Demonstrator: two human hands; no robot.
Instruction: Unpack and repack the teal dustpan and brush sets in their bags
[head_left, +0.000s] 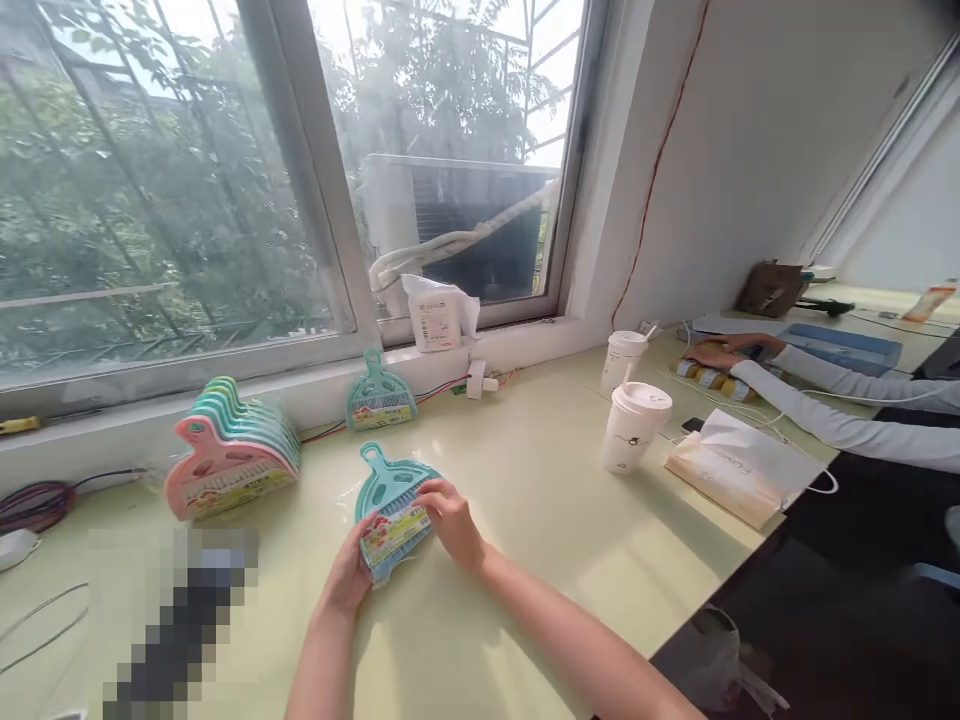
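Currently, the wrapped teal dustpan point(394, 518) is over the tabletop point(536, 460), perhaps resting on it, the left hand point(351, 568) gripping its left edge, the right hand point(454, 522) pinching its right side; stacked dustpans point(234, 462) stand to the left.

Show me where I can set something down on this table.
Bare table lies between the right hand and the nearer white cup; a smaller patch opens between the two forearms. Crowded spots are the left, around the dustpan stack and coiled cables, and the far right, around the co-worker's hands.
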